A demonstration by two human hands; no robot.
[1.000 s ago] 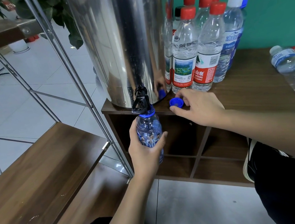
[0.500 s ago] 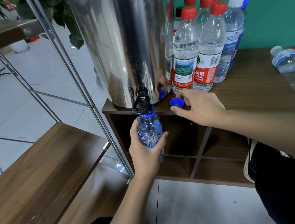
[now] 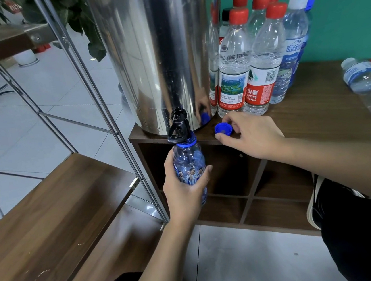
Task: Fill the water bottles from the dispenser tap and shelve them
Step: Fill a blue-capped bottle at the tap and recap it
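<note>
My left hand [image 3: 183, 187] grips a small blue-tinted bottle [image 3: 188, 161] and holds it upright with its open mouth right under the black tap [image 3: 178, 127] of the steel dispenser [image 3: 157, 50]. The bottle's blue cap [image 3: 223, 129] lies open side up on the wooden cabinet top [image 3: 317, 119]. My right hand [image 3: 252, 137] rests there with thumb and forefinger pinching the cap's rim. I cannot tell whether water is flowing.
Several capped bottles [image 3: 249, 62] with red, white and blue caps stand right of the dispenser. A clear bottle [image 3: 369, 87] lies on its side at the far right. A metal-framed wooden shelf [image 3: 49, 217] stands on the left, with cabinet cubbies below.
</note>
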